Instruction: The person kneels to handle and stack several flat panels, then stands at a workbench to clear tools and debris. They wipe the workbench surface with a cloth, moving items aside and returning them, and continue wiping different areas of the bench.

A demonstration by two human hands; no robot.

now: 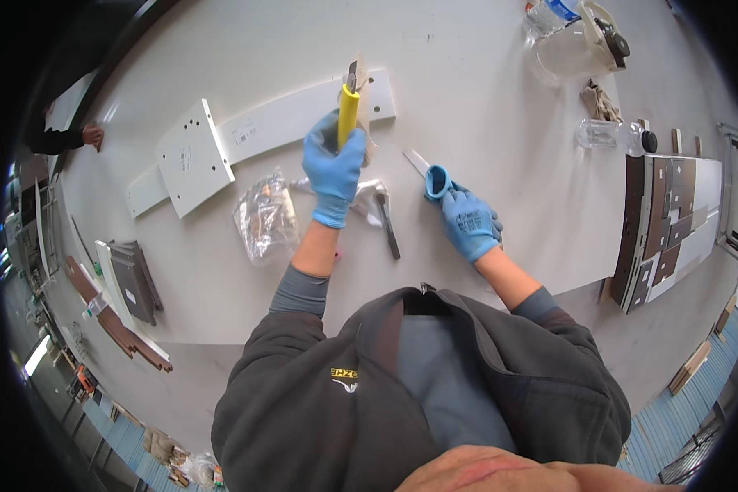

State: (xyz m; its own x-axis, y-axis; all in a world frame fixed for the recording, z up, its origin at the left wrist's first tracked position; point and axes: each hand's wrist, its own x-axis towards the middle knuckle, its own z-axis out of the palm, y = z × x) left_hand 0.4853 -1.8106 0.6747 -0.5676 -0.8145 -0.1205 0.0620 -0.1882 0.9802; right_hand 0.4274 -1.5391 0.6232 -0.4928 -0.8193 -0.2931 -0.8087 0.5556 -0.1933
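Observation:
My left hand (333, 170), in a blue glove, is closed around a yellow-handled utility knife (348, 116), its metal tip pointing away from me. A beige cloth (363, 90) shows beside the knife, over the end of a long curved white board (291, 121). My right hand (470, 225), also gloved in blue, has curled fingers near the table. At its fingertips is a blue thing with a dark round opening (438, 182), and a pale flat strip (416, 161) sticks out past it. A slim dark tool (388, 227) lies between my hands.
A white panel with holes (195, 157) lies across the board. Nearby is a clear plastic bag (267, 217). A large clear jug (570, 51) and a bottle (607, 134) stand far right. Panels are stacked left (131, 283) and right (668, 217). Another person's hand (93, 135) rests far left.

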